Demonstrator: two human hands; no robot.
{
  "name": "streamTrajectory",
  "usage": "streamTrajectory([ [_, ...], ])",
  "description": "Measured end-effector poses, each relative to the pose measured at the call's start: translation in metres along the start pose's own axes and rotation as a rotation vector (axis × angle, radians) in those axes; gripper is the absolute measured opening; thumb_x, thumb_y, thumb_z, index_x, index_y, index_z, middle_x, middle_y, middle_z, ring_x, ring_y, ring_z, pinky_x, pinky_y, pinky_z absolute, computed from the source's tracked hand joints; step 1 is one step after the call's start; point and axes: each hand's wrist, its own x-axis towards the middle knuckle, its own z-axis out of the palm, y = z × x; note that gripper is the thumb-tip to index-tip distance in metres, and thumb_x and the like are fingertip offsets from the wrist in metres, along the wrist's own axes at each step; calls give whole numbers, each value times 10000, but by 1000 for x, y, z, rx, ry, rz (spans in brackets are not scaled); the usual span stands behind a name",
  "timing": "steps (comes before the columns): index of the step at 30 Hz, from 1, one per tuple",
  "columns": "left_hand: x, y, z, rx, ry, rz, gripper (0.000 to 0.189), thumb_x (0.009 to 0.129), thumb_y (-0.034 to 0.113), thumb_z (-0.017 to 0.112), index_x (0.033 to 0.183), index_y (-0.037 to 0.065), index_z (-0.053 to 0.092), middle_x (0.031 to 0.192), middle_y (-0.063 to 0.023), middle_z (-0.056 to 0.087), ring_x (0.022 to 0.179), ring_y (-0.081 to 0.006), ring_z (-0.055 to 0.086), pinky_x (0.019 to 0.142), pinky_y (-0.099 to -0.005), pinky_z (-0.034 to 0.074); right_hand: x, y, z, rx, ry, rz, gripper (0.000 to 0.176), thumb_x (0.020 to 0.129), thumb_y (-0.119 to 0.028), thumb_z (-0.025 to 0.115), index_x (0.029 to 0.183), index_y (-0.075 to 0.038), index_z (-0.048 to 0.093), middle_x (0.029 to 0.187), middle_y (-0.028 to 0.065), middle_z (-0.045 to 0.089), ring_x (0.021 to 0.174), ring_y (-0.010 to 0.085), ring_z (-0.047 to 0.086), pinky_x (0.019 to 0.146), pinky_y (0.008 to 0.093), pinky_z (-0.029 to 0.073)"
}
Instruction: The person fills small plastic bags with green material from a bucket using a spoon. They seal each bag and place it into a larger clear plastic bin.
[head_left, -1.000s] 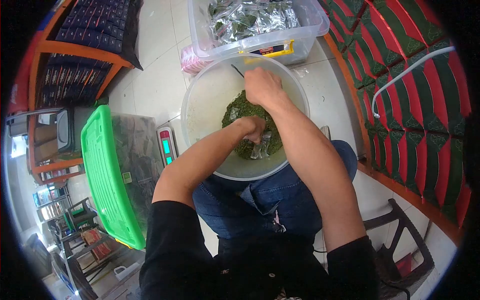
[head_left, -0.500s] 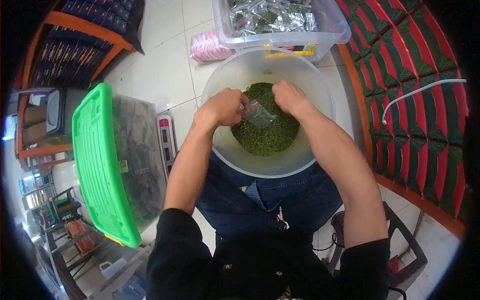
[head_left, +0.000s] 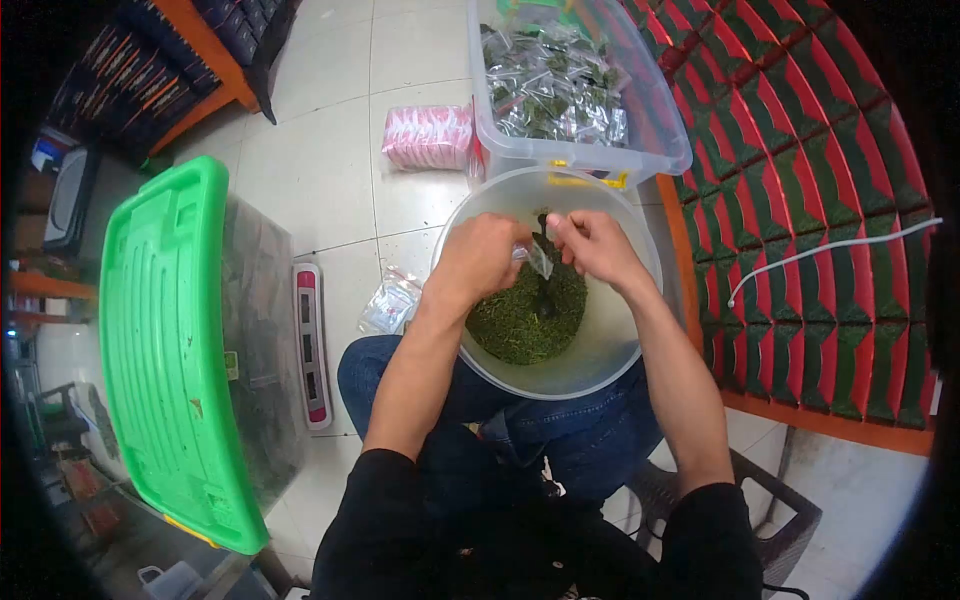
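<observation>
My left hand pinches a small clear plastic bag over a translucent round tub. Chopped dried green herb covers the tub's bottom. Close beside the bag, my right hand has its fingers closed round a black spoon-like tool, which stands roughly upright over the herb. The tool's lower end is hard to make out against the herb. The tub rests against the person's legs in jeans.
Beyond the tub stands a clear bin of filled bags. A pink-and-white pack and empty bags lie on the floor. At left are a green-lidded box and a slim scale. Red-and-green boxes line the right side.
My right hand has risen from the herb with the black tool now visible. The bag is tilted differently and closer to it. The view has shifted, showing more of the bin.
</observation>
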Motion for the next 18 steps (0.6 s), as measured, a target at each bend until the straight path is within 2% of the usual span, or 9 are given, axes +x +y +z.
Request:
streamTrajectory([
  [1,-1,4,-4,1,63,41,185,720,55,735,904,75,745,898,-147,705,870,-389,675,787,-471,548,-10,-9,4,-16,-2,-1,390,919,-324,716,765,30,656,684,163,683,559,246,662,597,386,541],
  [3,-9,8,-4,-9,112,86,191,717,62,746,906,81,739,914,-126,696,872,-382,672,780,-469,545,-32,-17,14,-368,-18,-141,389,907,-331,707,810,44,685,693,237,664,725,383,689,702,467,529],
  [4,-10,8,-4,-17,108,103,201,719,64,750,918,88,738,929,-112,687,875,-374,670,773,-467,543,-33,-9,19,-375,-13,-133,389,907,-331,707,810,44,685,693,237,664,725,383,689,702,467,529],
  [6,-13,7,-6,-24,118,116,211,721,66,753,929,94,737,943,-97,679,878,-367,669,766,-466,541,-28,5,29,-624,219,-275,374,882,-334,725,790,26,683,675,202,669,670,363,674,653,439,518],
  [7,-16,7,-4,-15,119,160,208,723,63,751,928,95,738,938,-92,676,875,-361,670,761,-464,541,-27,4,27,-628,217,-280,374,882,-334,725,790,26,683,675,202,669,670,363,674,653,439,518],
  [10,-25,3,-7,-40,82,238,210,723,59,750,930,94,739,928,-85,671,874,-352,670,755,-463,540,-36,-5,16,-406,-42,-259,332,891,-279,720,776,25,652,624,144,632,555,233,596,563,386,461],
  [13,-22,2,-10,-57,26,288,220,721,61,752,938,95,741,925,-81,666,877,-347,668,754,-462,538,-38,-21,2,-387,-167,-207,292,888,-236,699,779,31,656,618,163,619,551,249,591,563,385,461],
  [15,-22,3,-10,-52,-6,300,225,720,65,753,942,97,743,927,-79,664,879,-345,667,755,-460,538,-42,-27,4,-470,-203,-148,254,861,-232,681,811,16,702,722,224,686,715,386,695,680,453,531],
  [18,-23,4,-9,-84,-15,354,236,721,52,740,953,97,745,947,-73,666,880,-341,666,760,-457,539,-39,-13,14,-655,-32,-239,244,833,-219,705,785,20,695,727,238,682,726,404,691,688,459,534],
])
